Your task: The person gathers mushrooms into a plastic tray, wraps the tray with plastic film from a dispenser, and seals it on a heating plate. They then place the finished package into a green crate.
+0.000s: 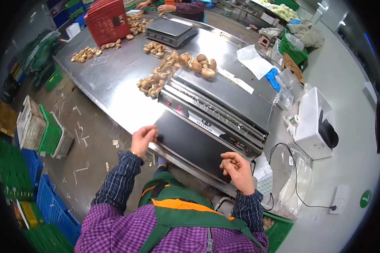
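My left hand (143,140) is closed in a pinch at the left end of a film wrapping machine (198,120), over the front edge of its black plate (192,141). My right hand (237,169) has its fingers curled together by the right end of that plate. What either hand grips, if anything, cannot be made out; clear film would be hard to see here. Two red lights glow on the machine's panel. A group of brown mushrooms (207,67) sits at its far left corner, and more mushrooms (153,84) lie on the steel table (114,80) beside it.
A scale (169,30) and a red crate (107,23) stand farther back among loose mushrooms. Another person's hands (166,8) show at the far edge. At right are a white box (314,126), clear trays (285,98) and a power cord (297,181). Crates (57,206) line the left floor.
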{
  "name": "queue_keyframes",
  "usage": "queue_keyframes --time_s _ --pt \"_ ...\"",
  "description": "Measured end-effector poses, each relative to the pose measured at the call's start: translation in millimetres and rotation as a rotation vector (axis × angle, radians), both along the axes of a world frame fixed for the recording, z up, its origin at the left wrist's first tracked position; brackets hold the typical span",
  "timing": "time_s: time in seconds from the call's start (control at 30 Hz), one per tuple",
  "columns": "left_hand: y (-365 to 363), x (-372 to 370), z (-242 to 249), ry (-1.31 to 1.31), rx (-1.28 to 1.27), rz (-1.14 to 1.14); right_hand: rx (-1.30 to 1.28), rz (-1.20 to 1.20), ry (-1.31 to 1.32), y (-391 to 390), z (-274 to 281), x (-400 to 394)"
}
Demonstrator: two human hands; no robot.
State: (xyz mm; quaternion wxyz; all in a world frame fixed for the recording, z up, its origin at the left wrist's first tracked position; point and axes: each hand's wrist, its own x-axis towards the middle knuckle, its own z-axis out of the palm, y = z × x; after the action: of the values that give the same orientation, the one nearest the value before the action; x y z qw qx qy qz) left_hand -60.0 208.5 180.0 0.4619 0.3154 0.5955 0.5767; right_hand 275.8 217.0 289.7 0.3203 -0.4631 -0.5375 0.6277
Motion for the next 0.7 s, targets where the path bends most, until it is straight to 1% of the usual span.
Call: queue_keyframes --time_s 0.03,0.07,0.1,0.13,0.2,0.27,0.3,0.33,0.37,0.4,0.43,0.47,0.53,0.6,0.63,0.67,0.7 --pt "28 -8 16 -0.014 -0.036 -0.031 -0.006 -0.006 -0.011 11 -1 -9" --pt "58 -23 9 -0.001 -0.014 -0.084 -0.008 -0.026 -0.024 24 2 -21" --pt "85 -26 23 0.021 0.044 -0.075 -0.003 -0.032 -0.048 35 6 -33" --pt "114 -34 30 0.039 0.082 -0.126 0.005 -0.036 -0.07 51 9 -45" --pt "170 -55 29 0.033 0.133 -0.242 0.048 -0.046 -0.05 87 3 -62" --pt "217 -68 47 0.12 0.106 -0.315 0.072 -0.153 0.007 129 -2 -80" --pt "241 -73 47 0.146 0.167 -0.346 0.096 -0.215 -0.018 152 -4 -90" --pt "270 -84 35 0.138 0.186 -0.431 0.118 -0.273 -0.045 174 -8 -98" --pt "288 -87 39 0.143 0.138 -0.475 0.172 -0.311 -0.106 199 -16 -104" --pt "304 -88 46 0.149 0.09 -0.516 0.225 -0.345 -0.167 222 -26 -108" --pt "318 -89 49 0.161 0.107 -0.58 0.213 -0.357 -0.172 244 -34 -114" --pt "330 -90 51 0.155 0.099 -0.593 0.234 -0.393 -0.229 265 -41 -120" --pt "350 -88 51 0.123 0.08 -0.766 0.244 -0.435 -0.295 295 -50 -127" --pt "360 -84 52 0.143 0.063 -0.804 0.28 -0.367 -0.354 313 -63 -129" --pt "360 -81 58 0.174 0.047 -0.821 0.33 -0.345 -0.293 317 -67 -131" --pt "358 -75 58 0.207 0.026 -0.847 0.279 -0.366 -0.332 314 -69 -126" --pt "357 -68 54 0.222 -0.004 -0.813 0.24 -0.368 -0.333 310 -65 -120"
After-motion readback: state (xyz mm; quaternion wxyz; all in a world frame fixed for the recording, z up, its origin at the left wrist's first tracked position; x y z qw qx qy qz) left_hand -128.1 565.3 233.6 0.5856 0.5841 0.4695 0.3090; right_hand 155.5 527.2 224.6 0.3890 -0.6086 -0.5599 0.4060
